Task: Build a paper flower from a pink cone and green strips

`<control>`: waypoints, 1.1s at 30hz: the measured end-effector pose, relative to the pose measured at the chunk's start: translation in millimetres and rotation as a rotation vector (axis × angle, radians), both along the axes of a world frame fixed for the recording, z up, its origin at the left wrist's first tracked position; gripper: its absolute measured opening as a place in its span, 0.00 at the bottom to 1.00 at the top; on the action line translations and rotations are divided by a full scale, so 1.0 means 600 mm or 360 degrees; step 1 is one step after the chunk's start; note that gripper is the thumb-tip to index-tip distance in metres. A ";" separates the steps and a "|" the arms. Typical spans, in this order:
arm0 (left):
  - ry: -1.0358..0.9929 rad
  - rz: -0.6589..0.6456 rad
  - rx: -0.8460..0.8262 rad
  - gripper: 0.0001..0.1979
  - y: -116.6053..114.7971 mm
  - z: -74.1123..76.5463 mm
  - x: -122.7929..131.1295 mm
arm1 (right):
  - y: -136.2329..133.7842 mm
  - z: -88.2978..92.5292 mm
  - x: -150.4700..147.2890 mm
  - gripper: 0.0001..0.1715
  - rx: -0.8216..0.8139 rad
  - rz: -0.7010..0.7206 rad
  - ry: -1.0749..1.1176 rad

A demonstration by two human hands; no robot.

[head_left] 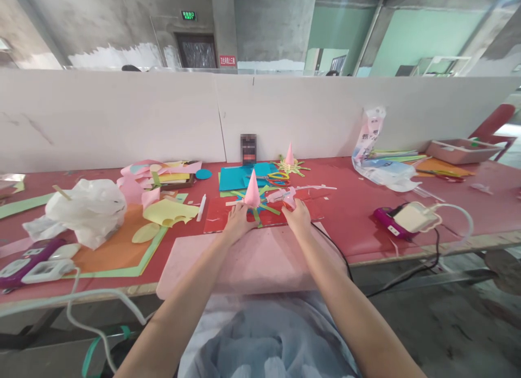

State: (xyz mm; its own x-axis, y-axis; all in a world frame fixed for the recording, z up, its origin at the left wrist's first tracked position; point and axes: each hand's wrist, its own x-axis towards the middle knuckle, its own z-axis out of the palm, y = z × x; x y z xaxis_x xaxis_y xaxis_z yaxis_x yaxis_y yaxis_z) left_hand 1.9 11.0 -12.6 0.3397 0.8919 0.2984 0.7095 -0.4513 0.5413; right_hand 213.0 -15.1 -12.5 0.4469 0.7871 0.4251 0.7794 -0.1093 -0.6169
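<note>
A pink paper cone (pixel 252 190) stands upright on a base of green and blue paper strips, in front of me on a red mat (pixel 215 215). My left hand (pixel 238 223) is at the left of the cone's foot, its fingers closed at the base and the thumb by a green strip (pixel 256 217). In my right hand (pixel 298 216) is a pink glue gun (pixel 281 195), its nozzle pointing left towards the cone's base. A clear glue stick (pixel 315 187) sticks out of its back. Behind stands a second pink cone (pixel 289 154) on green and yellow strips.
Yellow-handled scissors (pixel 279 176) lie on blue paper (pixel 232 178). A white glue pen (pixel 201 207), paper scraps (pixel 169 211) and a crumpled plastic bag (pixel 87 210) lie left. At right are a purple device (pixel 391 224), a plastic packet (pixel 372 145) and a pink tray (pixel 462 151). A black cord (pixel 337 248) crosses the table edge.
</note>
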 end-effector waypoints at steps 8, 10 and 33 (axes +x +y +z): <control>-0.0019 -0.0025 -0.0024 0.19 0.001 -0.001 0.001 | 0.001 -0.003 -0.001 0.24 0.0016 -0.0001 0.0008; 0.0002 -0.0008 -0.0029 0.22 0.003 -0.002 0.002 | 0.001 -0.003 -0.001 0.24 0.0038 0.0002 0.0017; 0.0089 0.0175 -0.0110 0.26 -0.005 0.010 0.006 | -0.003 0.004 -0.002 0.25 -0.0020 0.0009 0.0049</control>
